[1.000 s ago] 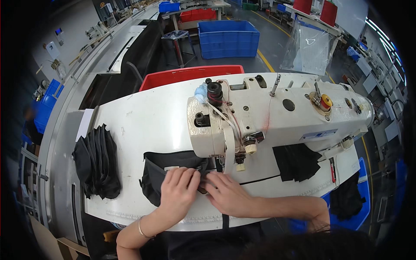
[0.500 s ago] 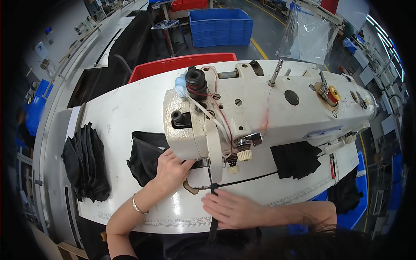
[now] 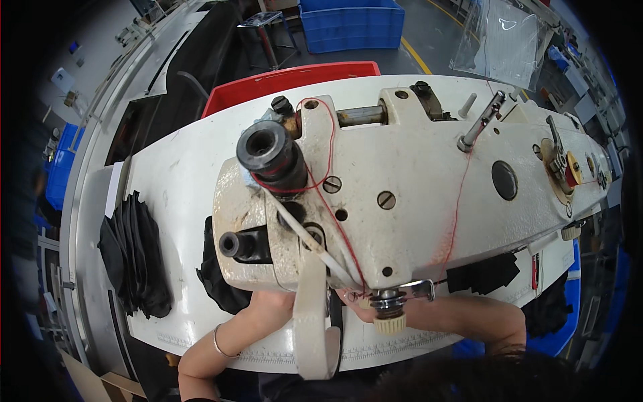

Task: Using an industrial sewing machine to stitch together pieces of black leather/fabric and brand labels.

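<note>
A white sewing machine head (image 3: 415, 167) with red thread and black knobs fills the middle of the view. My left hand (image 3: 269, 309) reaches under its left end beside folded black fabric (image 3: 221, 288); its fingers are hidden. My right hand (image 3: 358, 308) is under the machine near a dark strip (image 3: 335, 335), with its fingers hidden behind the machine and tension knob (image 3: 388, 321). What either hand holds cannot be seen. Another pile of black pieces (image 3: 479, 275) lies under the arm at right.
The white worktable (image 3: 171, 181) has a stack of black pieces (image 3: 134, 261) at left and a red-handled tool (image 3: 535, 275) at right. Beyond stand a red bin (image 3: 228, 94), a blue crate (image 3: 351, 27) and a stool (image 3: 260, 20). A blue bin (image 3: 573, 301) holds black fabric at right.
The view has moved closer over the machine, which now looks much larger. Both hands have slipped behind the machine head; the right one has moved up from the table's front edge.
</note>
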Demonstrator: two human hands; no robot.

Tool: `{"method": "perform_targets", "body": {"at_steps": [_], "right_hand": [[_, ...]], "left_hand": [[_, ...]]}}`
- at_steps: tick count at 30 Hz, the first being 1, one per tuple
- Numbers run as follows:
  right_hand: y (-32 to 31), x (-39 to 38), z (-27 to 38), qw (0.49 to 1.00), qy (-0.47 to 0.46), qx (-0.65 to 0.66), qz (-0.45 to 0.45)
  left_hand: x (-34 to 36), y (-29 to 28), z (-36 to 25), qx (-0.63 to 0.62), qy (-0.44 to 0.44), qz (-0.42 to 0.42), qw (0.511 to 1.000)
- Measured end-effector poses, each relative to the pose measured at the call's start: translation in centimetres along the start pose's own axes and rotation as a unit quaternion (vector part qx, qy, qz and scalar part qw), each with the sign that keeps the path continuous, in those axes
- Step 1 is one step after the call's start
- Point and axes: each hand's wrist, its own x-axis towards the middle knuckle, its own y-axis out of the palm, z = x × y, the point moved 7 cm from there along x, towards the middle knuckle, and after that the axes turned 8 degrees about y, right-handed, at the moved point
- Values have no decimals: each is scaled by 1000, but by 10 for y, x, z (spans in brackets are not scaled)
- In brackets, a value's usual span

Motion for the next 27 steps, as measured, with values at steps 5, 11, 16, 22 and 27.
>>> {"method": "perform_targets", "body": {"at_steps": [5, 11, 16, 22, 27], "right_hand": [[-3, 1, 2, 998, 61, -14, -21], [-9, 3, 0, 995, 80, 46, -25], [-24, 9, 0, 997, 53, 16, 48], [-27, 18, 1, 998, 42, 31, 45], [-24, 14, 1, 998, 40, 38, 37]], "left_hand": [[-6, 6, -8, 83, 43, 10, 996], [-25, 32, 28, -164, -149, 72, 972], [-30, 33, 25, -131, -75, 122, 981], [-45, 49, 43, -282, -219, 106, 928], [-46, 54, 45, -408, -291, 40, 864]]}}
